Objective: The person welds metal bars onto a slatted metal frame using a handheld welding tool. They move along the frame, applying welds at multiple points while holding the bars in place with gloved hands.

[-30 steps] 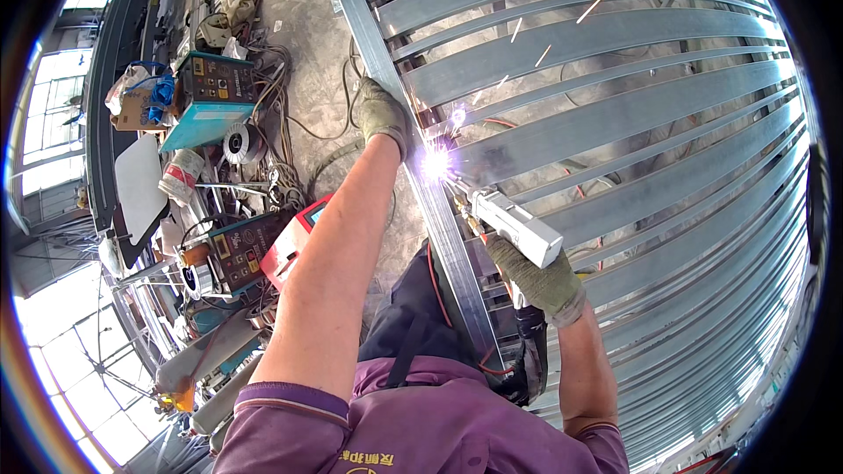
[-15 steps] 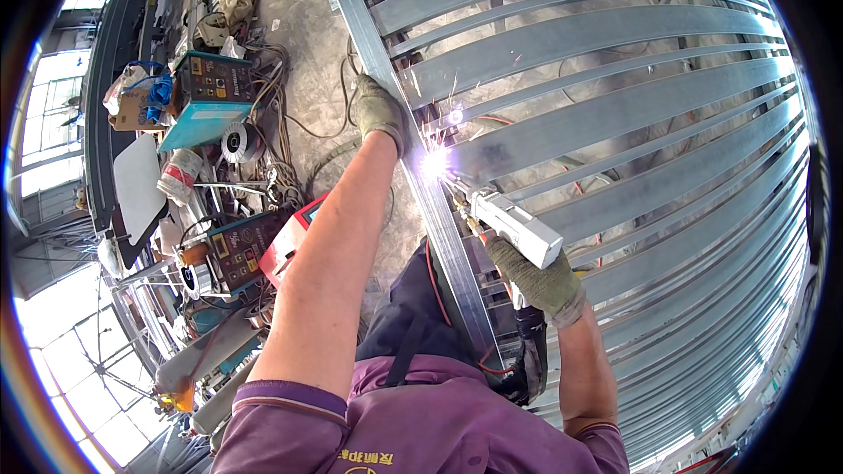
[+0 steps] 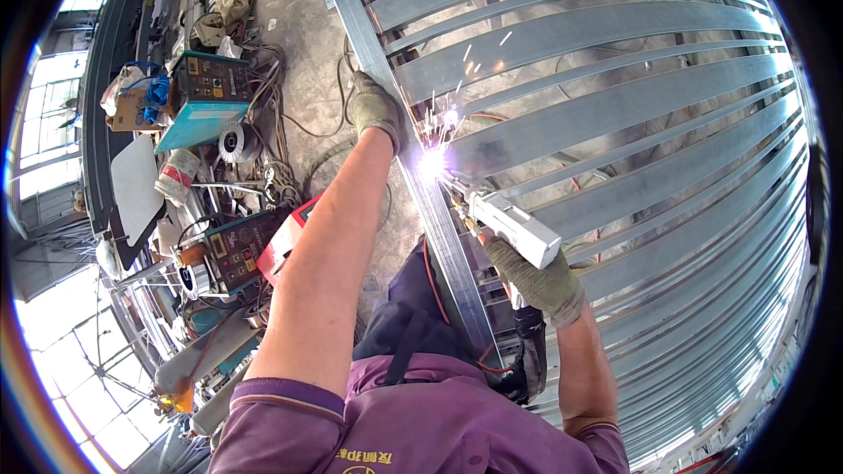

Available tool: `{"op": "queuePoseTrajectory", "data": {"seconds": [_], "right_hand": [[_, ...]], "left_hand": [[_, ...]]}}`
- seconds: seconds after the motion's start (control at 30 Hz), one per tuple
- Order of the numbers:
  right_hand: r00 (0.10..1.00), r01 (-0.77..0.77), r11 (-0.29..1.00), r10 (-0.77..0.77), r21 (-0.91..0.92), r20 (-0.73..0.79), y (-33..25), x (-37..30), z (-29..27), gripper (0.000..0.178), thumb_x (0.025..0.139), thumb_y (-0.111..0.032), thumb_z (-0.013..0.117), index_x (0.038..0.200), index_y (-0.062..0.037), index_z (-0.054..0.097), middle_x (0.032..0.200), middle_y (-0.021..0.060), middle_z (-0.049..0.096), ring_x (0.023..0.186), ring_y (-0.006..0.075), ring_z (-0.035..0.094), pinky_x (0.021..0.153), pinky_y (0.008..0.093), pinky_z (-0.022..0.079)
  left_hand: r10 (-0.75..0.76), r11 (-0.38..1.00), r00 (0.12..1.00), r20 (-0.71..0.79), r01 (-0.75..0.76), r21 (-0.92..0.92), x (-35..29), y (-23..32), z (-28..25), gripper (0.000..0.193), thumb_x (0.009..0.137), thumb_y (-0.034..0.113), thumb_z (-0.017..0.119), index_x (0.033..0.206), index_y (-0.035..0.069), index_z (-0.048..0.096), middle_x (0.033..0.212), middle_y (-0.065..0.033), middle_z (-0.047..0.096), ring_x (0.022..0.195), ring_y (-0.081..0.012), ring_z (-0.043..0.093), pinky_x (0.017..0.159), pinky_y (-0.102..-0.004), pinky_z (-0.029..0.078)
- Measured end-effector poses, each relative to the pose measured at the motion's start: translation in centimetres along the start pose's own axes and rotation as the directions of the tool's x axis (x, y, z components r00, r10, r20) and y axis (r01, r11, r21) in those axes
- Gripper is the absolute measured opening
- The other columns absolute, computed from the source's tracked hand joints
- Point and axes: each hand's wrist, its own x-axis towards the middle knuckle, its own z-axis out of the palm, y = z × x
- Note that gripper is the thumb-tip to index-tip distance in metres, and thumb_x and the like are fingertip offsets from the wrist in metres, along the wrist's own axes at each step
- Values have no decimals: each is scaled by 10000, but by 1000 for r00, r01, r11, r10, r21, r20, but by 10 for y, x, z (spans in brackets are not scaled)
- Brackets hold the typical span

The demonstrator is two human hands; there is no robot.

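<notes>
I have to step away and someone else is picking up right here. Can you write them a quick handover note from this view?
Left hand: gloved, pressed flat on the long metal frame rail, just above the weld spot.
Right hand: gloved, gripping the welding torch, its tip at the rail.
Arc is lit where a slat meets the rail; sparks are flying upward.
Welding machines and coiled cables sit on the floor to the left.
Done: cannot tell which slat joints are finished.
Left: this joint is in progress, by the look of it.
</notes>
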Motion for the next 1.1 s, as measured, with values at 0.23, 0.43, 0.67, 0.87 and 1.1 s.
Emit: {"op": "queuePoseTrajectory", "data": {"seconds": [0.23,0.43,0.67,0.87,1.1], "right_hand": [[1000,-18,1000,18,-18,14,-4,-1,0,455,955,-115,781,1378,-18,641,1209,53,732,1006,88,682,824,257,565],[998,67,998,-67,-8,-16,6,-2,1,462,954,-104,777,1381,-6,632,1237,66,728,1080,104,691,870,267,575],[999,41,999,-41,2,-9,0,-6,1,457,949,-101,780,1374,-8,640,1234,71,731,1080,106,691,870,269,574],[1000,-17,1000,17,4,-24,0,-9,0,446,946,-106,783,1360,-9,650,1206,62,740,1044,99,697,841,270,577],[999,-30,999,30,-15,-29,-2,-13,1,443,952,-100,777,1366,-14,647,1188,56,742,1005,90,698,803,264,580]], "left_hand": [[-81,996,993,88,78,38,-13,7,-2,954,970,836,318,1532,83,490,1454,-101,569,1212,-305,580,1027,-438,475],[-92,988,984,153,109,-113,-30,15,4,970,967,843,298,1553,93,482,1511,-85,567,1292,-313,573,1080,-421,458],[-86,993,981,176,99,-68,-5,3,2,955,978,827,297,1562,94,477,1549,-77,540,1363,-294,527,1141,-368,394],[-47,998,984,174,52,-22,-7,2,3,938,993,806,288,1575,92,461,1585,-73,507,1403,-291,497,1180,-349,349],[-36,999,989,144,33,21,-17,12,0,895,1019,769,291,1583,91,446,1594,-82,496,1417,-312,484,1185,-376,346]]}}
